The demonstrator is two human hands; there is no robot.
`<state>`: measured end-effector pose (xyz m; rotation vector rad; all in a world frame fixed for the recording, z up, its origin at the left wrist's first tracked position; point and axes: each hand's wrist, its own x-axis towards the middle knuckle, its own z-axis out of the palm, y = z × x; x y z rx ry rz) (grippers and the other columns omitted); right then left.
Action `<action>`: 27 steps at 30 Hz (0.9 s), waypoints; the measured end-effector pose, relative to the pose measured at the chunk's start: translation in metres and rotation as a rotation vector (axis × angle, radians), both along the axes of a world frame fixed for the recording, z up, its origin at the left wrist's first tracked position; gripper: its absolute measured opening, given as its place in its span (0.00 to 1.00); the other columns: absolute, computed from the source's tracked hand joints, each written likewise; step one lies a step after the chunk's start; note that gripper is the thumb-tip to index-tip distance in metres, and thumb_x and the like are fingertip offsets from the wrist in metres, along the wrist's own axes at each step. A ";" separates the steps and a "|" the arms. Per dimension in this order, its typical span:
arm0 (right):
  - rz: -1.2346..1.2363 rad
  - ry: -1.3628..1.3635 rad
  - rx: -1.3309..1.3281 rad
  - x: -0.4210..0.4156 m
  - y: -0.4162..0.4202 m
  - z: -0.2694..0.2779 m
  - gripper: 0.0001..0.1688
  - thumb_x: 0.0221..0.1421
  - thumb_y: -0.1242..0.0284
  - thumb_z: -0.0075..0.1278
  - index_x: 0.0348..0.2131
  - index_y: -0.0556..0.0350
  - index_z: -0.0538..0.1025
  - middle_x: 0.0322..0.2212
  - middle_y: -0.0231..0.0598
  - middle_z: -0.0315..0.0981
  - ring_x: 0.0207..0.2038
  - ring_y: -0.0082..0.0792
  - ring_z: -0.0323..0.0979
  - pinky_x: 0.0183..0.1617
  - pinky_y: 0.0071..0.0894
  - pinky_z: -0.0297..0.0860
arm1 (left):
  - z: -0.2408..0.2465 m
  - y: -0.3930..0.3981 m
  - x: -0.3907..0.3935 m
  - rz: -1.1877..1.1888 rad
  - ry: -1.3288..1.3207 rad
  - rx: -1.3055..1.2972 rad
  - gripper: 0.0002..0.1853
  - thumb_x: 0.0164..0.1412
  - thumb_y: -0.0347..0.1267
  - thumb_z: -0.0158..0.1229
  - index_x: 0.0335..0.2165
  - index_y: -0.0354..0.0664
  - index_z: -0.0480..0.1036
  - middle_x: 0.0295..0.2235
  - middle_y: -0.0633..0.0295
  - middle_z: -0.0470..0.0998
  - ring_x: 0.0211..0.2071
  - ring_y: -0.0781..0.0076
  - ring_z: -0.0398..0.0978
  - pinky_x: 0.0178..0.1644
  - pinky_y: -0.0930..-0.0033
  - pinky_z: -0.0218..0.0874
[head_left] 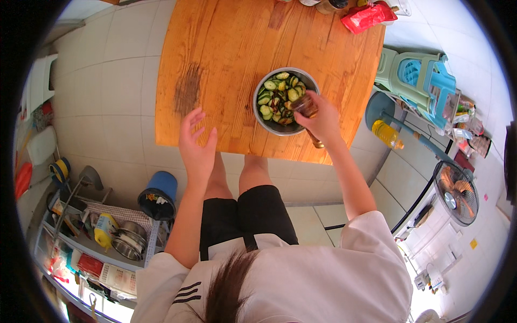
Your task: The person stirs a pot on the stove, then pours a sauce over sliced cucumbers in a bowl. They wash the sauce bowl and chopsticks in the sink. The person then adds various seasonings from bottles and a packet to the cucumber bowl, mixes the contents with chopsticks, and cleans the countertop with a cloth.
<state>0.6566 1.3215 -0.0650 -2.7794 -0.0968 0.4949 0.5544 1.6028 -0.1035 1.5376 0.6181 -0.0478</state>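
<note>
A round metal bowl [255, 109] of sliced cucumber [271, 85] with dark sauce stands near the front edge of the wooden table [226, 60]. My right hand [321, 119] is closed around a brown pepper grinder or similar shaker [303, 105], blurred, tilted over the bowl's right side. A brown handle with a brass-coloured end [316, 140] shows below that hand; whether it belongs to the same object I cannot tell. Over the table's front left edge, my left hand [198, 139] hangs with its fingers apart and holds nothing.
A red pouch [365, 18] and a dark-lidded jar [329, 5] stand at the table's far right. Stacked plastic stools [420, 76], an oil bottle [385, 133] and a fan [456, 194] are on the right. A blue bin [160, 187] and a rack with metal pots [130, 240] are at lower left.
</note>
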 end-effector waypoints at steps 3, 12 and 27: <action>0.016 -0.121 0.025 0.004 0.010 0.006 0.36 0.37 0.64 0.64 0.47 0.56 0.72 0.36 0.45 0.71 0.38 0.44 0.73 0.40 0.36 0.71 | -0.002 0.004 -0.002 -0.011 0.017 0.003 0.25 0.50 0.19 0.56 0.49 0.39 0.66 0.45 0.57 0.70 0.49 0.68 0.67 0.50 0.65 0.62; -0.062 -0.111 0.071 -0.029 0.015 -0.008 0.36 0.40 0.66 0.62 0.49 0.59 0.70 0.40 0.45 0.69 0.42 0.43 0.72 0.42 0.35 0.70 | -0.004 0.008 -0.003 -0.014 0.021 0.026 0.26 0.51 0.17 0.55 0.51 0.40 0.65 0.46 0.59 0.69 0.49 0.70 0.67 0.51 0.67 0.63; -0.315 -0.219 0.122 -0.089 -0.029 -0.016 0.35 0.37 0.74 0.65 0.47 0.57 0.69 0.41 0.45 0.70 0.42 0.41 0.72 0.47 0.34 0.69 | -0.005 0.005 -0.003 -0.001 0.001 0.019 0.26 0.51 0.18 0.55 0.50 0.40 0.65 0.46 0.57 0.69 0.51 0.68 0.67 0.51 0.65 0.62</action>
